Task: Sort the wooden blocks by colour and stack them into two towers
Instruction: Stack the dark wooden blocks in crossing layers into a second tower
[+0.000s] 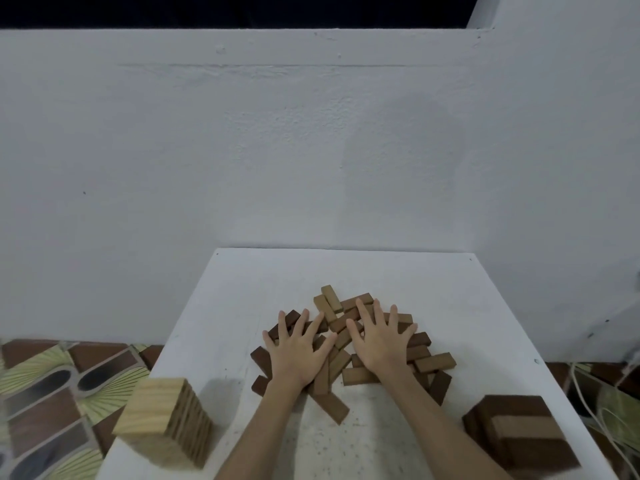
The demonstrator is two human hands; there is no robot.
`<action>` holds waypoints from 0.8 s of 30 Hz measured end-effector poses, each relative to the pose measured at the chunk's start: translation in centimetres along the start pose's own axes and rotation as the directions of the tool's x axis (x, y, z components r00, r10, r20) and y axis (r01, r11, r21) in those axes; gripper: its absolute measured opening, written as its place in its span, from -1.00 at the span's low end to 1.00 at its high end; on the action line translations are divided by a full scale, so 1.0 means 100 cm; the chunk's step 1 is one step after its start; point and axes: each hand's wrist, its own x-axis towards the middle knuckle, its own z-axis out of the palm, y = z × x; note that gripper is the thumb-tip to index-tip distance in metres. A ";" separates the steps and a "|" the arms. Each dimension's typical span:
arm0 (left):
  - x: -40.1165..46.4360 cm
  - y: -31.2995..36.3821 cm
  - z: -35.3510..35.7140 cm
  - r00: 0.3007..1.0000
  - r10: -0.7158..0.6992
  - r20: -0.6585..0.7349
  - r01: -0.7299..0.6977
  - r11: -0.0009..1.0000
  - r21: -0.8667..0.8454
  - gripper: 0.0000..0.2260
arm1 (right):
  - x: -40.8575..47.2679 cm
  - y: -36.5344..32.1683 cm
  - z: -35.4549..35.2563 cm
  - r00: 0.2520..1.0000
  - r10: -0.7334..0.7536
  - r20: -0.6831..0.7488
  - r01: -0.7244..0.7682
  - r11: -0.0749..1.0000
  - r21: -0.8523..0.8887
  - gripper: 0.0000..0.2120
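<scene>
Both hands flat, fingers spread: left hand (300,355) and right hand (382,341) press loose block pile (349,341) mid-counter (221,306). Pale tower (166,420) near-left, dark tower (523,431) near-right. Risk: wide sweep with forearms clips either tower, topples it.

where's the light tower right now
The light tower stands at the table's near left corner in the head view, left of the left hand and apart from the loose blocks.
</scene>
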 end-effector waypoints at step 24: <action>-0.099 -0.005 0.025 0.962 -0.112 -0.249 0.099 0.993 -0.065 -0.35 | -0.117 0.012 0.019 0.962 0.255 -0.100 -0.238 0.958 0.157 -0.36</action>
